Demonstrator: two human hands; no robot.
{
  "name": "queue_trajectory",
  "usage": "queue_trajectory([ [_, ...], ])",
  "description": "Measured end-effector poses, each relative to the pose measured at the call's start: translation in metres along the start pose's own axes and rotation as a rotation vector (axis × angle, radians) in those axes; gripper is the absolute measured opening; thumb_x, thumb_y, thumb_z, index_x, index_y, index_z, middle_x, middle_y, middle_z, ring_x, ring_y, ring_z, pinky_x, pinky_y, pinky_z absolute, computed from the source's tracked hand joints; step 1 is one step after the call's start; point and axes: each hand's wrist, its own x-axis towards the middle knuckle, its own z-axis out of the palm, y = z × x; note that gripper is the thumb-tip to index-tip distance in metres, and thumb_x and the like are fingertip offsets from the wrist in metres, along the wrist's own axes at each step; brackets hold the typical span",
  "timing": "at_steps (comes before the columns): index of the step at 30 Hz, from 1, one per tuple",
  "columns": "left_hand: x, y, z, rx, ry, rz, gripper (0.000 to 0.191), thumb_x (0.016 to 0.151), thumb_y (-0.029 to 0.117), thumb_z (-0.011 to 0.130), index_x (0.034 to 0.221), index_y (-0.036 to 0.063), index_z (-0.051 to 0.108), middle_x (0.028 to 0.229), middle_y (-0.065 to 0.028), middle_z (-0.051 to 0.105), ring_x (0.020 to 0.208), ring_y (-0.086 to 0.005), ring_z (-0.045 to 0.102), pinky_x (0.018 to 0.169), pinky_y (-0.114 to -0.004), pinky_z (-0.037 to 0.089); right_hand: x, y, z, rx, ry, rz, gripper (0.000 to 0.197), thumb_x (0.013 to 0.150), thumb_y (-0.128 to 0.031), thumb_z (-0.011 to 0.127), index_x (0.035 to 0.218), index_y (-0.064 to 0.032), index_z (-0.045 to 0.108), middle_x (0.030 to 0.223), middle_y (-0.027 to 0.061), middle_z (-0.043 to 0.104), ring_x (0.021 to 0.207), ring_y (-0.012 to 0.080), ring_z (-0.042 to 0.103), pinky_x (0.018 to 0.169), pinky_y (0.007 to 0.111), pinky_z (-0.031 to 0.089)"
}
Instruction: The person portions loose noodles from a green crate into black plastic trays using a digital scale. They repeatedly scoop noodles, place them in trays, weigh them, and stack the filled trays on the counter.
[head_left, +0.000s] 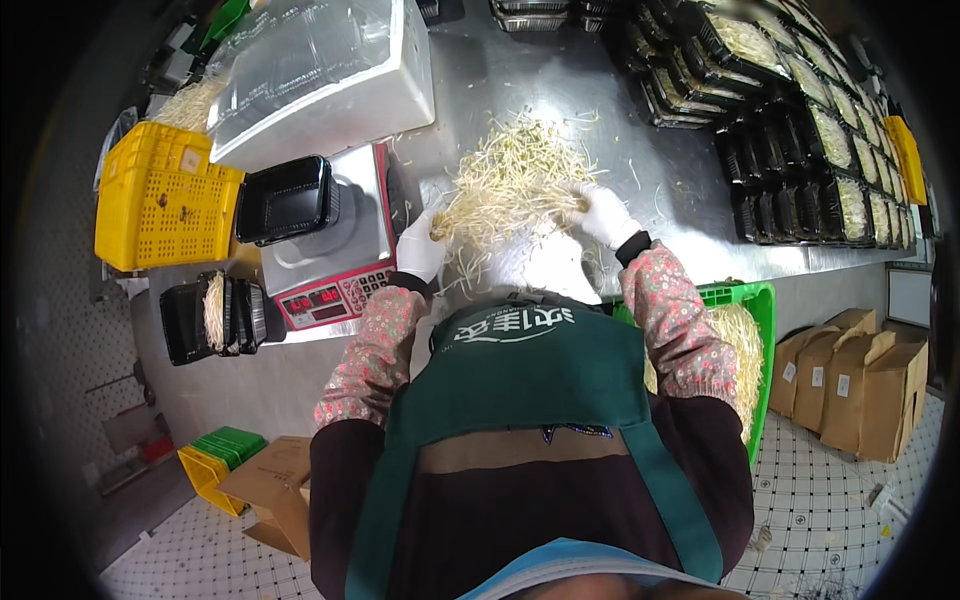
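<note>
A loose heap of bean sprouts (525, 176) lies on the steel table in front of me. My left hand (421, 247), in a white glove, has its fingertips on a bunch of sprouts at the heap's left edge. At the right edge my right hand (601, 216), gloved too, holds some sprouts between thumb and fingers. Left of the heap stands a red-framed digital scale (337, 289) with a lit display. Black plastic trays (289, 201), apparently nested, rest on its steel plate.
White foam box (322, 112) behind the scale; yellow perforated crate (169, 199) at left. Black trays (244, 319), one with sprouts, sit at the table's front left. Stacked filled packs (832, 135) stand at right. A green crate of sprouts (765, 375) is beside my right arm.
</note>
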Motion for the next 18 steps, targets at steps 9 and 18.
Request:
queue_trajectory([
  [9,-0.01,-0.027,0.019,0.152,0.057,0.241,0.043,0.074,0.012,0.074,0.116,0.0097,0.064,0.107,-0.0131,0.065,0.094,-0.0317,0.065,0.082,-0.038,0.053,0.01,0.013,0.015,-0.112,-0.132,0.183,0.033,0.082,-0.02,0.069,0.11,-0.0044,0.068,0.1,0.0159,0.069,0.098,0.0309,0.066,0.088,0.041,0.051],
  [18,-0.03,0.017,0.034,0.121,-0.019,0.313,0.094,0.067,0.018,0.082,0.147,0.0206,0.033,0.142,-0.0162,0.041,0.108,-0.0367,0.061,0.085,-0.041,0.054,0.013,-0.026,0.034,0.009,-0.094,-0.221,0.094,0.075,-0.023,0.079,0.151,-0.0075,0.026,0.149,0.0289,0.031,0.133,0.0424,0.04,0.109,0.042,0.039],
])
